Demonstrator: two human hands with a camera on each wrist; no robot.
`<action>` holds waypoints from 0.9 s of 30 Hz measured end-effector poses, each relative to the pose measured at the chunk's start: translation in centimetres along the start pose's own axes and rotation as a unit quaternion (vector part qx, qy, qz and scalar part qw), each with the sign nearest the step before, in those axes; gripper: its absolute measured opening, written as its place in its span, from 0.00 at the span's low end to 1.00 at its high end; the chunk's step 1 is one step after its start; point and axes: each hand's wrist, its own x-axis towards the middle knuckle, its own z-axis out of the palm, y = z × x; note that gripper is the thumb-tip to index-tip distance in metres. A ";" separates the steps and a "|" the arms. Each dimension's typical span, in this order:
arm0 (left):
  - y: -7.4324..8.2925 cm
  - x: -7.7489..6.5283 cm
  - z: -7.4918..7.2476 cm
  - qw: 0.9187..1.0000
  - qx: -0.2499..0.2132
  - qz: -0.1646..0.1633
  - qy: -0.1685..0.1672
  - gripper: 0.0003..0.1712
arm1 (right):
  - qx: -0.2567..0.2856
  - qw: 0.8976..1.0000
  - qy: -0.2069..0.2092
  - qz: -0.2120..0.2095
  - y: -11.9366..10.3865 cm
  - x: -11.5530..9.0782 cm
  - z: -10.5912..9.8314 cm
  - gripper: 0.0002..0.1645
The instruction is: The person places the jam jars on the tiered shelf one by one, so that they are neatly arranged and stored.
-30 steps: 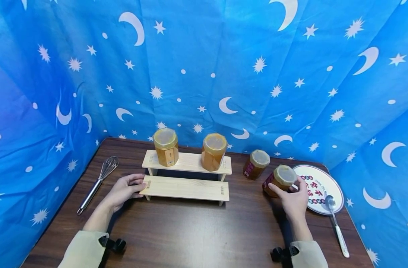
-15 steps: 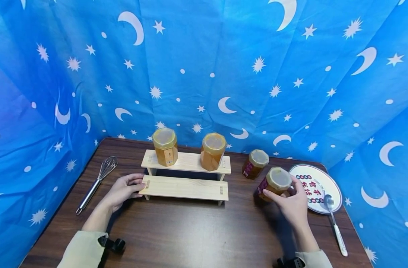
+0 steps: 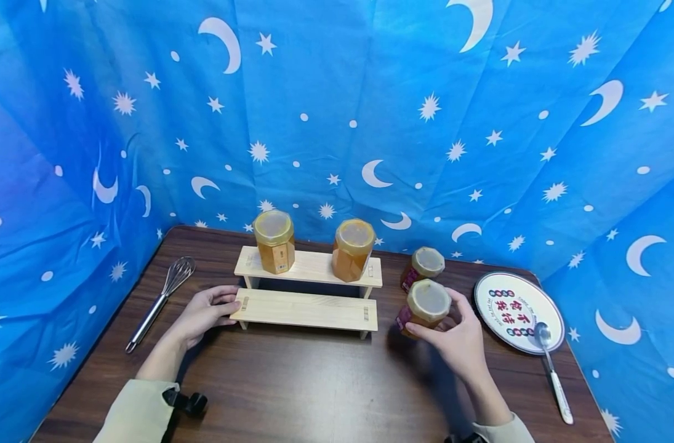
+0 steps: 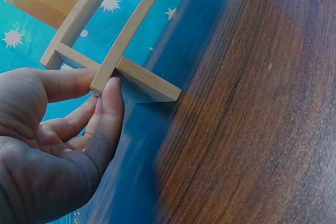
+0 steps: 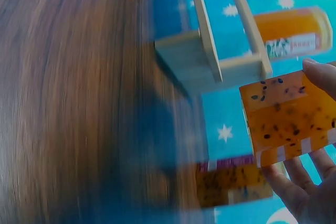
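My left hand (image 3: 204,314) pinches the left end of the lower board of a two-step wooden shelf (image 3: 309,309), thumb on one face and index finger on the other in the left wrist view. In my right hand (image 3: 458,338) is a jar of orange jam with dark seeds (image 5: 291,119), gripped round its sides and held upright above the table, right of the shelf. A similar jar with a purple label (image 3: 422,271) stands just behind it. On the upper step are two honey-coloured jars, a left one (image 3: 274,242) and a right one (image 3: 353,250).
A whisk (image 3: 162,301) lies on the dark wood table (image 3: 314,394) at the left. To the right stands a white plate with red lettering (image 3: 489,292), with a spoon (image 3: 555,375) resting on its rim. A blue star-patterned cloth (image 3: 314,92) surrounds the table.
My right hand has carried the seeded jar leftward from beside the plate toward the shelf, uncovering more of the plate. The left hand keeps its pinch on the board.
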 end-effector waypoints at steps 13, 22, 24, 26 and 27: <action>-0.1 0.1 -0.1 1.000 -0.002 0.000 0.000 0.32 | 0.056 0.995 -0.068 -0.040 -2.5 -1.0 5.4 0.51; -0.2 0.1 -0.2 1.000 -0.006 -0.004 0.002 0.32 | 0.110 0.988 -0.099 -0.052 -4.1 -0.8 9.9 0.50; -0.3 0.1 -0.2 1.000 -0.007 -0.002 0.001 0.32 | 0.116 0.987 -0.102 -0.054 -4.3 -0.7 10.9 0.50; -0.3 0.2 -0.2 1.000 -0.008 0.000 0.000 0.32 | 0.118 0.986 -0.105 -0.055 -4.6 -0.6 11.8 0.50; -0.4 0.2 -0.2 1.000 -0.009 -0.001 0.001 0.32 | 0.119 0.986 -0.106 -0.057 -4.7 -0.6 12.2 0.50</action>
